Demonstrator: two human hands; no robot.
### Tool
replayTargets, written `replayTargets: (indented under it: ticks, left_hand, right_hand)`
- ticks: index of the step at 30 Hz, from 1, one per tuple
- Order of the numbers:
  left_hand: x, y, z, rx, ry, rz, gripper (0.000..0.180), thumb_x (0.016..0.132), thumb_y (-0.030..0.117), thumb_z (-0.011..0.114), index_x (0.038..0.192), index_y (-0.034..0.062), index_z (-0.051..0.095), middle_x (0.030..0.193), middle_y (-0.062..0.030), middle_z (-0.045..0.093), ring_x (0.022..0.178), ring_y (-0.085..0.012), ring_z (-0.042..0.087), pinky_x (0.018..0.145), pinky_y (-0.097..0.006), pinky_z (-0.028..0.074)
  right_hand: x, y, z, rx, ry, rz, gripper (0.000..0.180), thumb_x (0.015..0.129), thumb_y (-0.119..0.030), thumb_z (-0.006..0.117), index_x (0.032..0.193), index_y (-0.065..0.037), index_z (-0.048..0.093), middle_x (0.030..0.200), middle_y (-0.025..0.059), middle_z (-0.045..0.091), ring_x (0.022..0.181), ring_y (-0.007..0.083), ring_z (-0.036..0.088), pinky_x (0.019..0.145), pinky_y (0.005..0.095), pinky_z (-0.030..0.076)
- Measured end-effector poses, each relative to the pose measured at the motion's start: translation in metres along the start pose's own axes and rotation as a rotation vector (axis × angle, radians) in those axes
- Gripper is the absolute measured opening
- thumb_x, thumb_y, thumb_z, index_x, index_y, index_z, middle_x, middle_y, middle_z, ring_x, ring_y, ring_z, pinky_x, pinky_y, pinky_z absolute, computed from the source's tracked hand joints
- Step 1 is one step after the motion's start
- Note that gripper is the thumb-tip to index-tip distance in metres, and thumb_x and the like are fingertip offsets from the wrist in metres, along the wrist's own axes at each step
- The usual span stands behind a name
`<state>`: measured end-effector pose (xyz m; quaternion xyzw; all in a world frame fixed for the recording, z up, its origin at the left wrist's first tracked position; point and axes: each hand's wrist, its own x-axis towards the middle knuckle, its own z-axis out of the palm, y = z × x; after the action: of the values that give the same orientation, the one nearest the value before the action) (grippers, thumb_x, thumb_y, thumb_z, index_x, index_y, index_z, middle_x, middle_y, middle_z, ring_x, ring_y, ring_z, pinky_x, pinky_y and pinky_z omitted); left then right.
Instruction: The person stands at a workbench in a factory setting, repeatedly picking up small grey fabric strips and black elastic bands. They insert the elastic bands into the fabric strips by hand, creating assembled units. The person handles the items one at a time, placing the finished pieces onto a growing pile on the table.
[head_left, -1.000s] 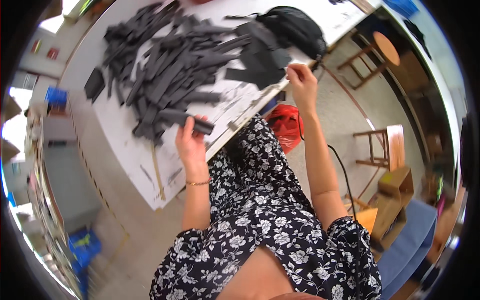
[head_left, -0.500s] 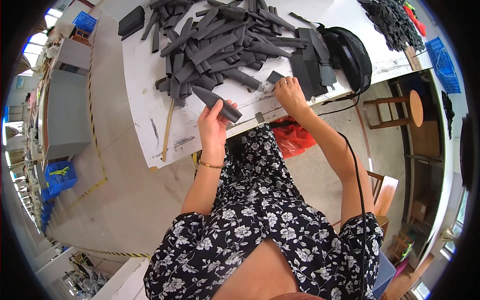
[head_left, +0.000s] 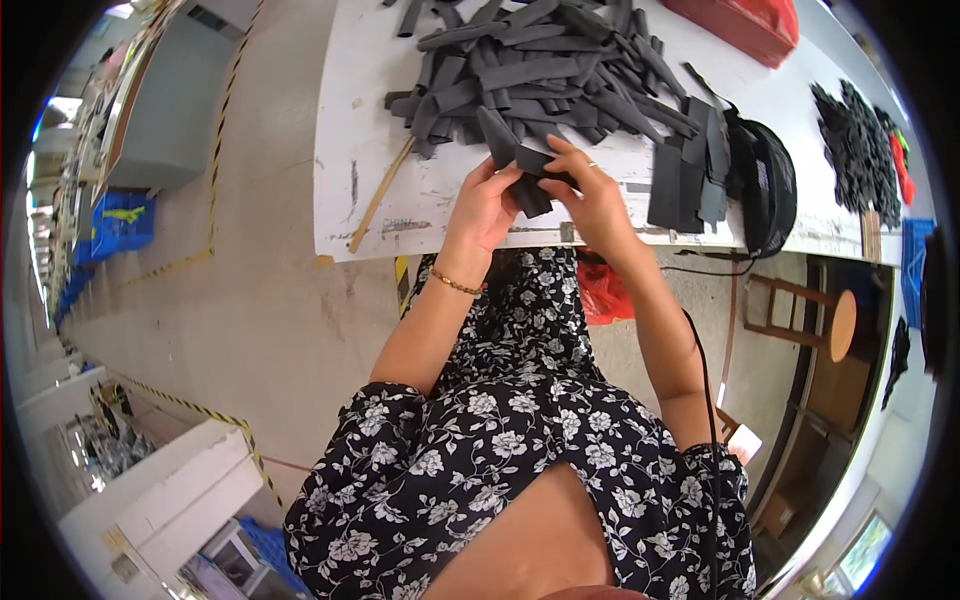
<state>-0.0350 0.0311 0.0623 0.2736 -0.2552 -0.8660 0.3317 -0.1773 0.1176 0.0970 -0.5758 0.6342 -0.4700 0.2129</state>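
On the white table point(head_left: 345, 190) we had a heap of dark grey rolled pieces point(head_left: 530, 72), with flat dark sheets point(head_left: 680, 180) to its right. Our right hand point(head_left: 598, 208), apart from the other half a second earlier, had come in beside our left hand point(head_left: 482, 208), so both now worked at one spot. The left grasped a dark rolled piece point(head_left: 499, 142), tilted near the table's front edge; the right pinched a small dark strip point(head_left: 533, 160) across it
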Motion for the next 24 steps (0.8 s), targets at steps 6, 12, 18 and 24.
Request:
replayTargets:
  ticks: [6,12,18,24]
  left_hand:
    - [-0.012,0.017,-0.001,-0.207,0.044,-0.034,0.026,0.099,0.02,0.055,0.113,-0.0012,0.058,0.119,-0.016,0.063,0.105,-0.0274,0.065,0.092,-0.044,0.057]
    - [0.001,0.03,-0.008,-0.201,0.079,0.001,0.025,0.098,0.02,0.057,0.11,-0.0027,0.058,0.118,-0.0187,0.063,0.111,-0.0339,0.063,0.095,-0.043,0.056]
    - [0.008,0.033,-0.004,-0.22,0.015,-0.062,0.024,0.098,0.018,0.057,0.11,-0.0031,0.057,0.117,-0.0224,0.063,0.11,-0.0345,0.063,0.095,-0.043,0.056]
    - [0.001,0.039,0.001,-0.178,-0.012,-0.075,0.025,0.098,0.017,0.057,0.112,-0.0027,0.055,0.117,-0.0233,0.063,0.11,-0.0351,0.063,0.096,-0.044,0.055]
  right_hand:
    - [-0.008,-0.013,-0.024,0.049,0.016,0.035,0.031,0.075,-0.006,0.079,0.101,0.0,0.064,0.114,0.0139,0.063,0.102,0.0267,0.061,0.089,0.0329,0.047]
    - [-0.033,-0.045,-0.022,0.013,0.115,0.182,0.035,0.073,-0.007,0.081,0.105,-0.002,0.067,0.104,0.0098,0.066,0.094,0.0222,0.063,0.083,0.0319,0.049]
    - [-0.027,-0.061,-0.002,-0.096,0.221,0.123,0.036,0.073,-0.005,0.079,0.108,-0.007,0.071,0.095,0.0098,0.065,0.085,0.0236,0.062,0.074,0.0327,0.051]
    - [-0.022,-0.061,0.005,-0.223,0.218,0.07,0.031,0.076,-0.004,0.075,0.107,-0.006,0.072,0.086,0.0094,0.062,0.08,0.0246,0.06,0.069,0.0349,0.049]
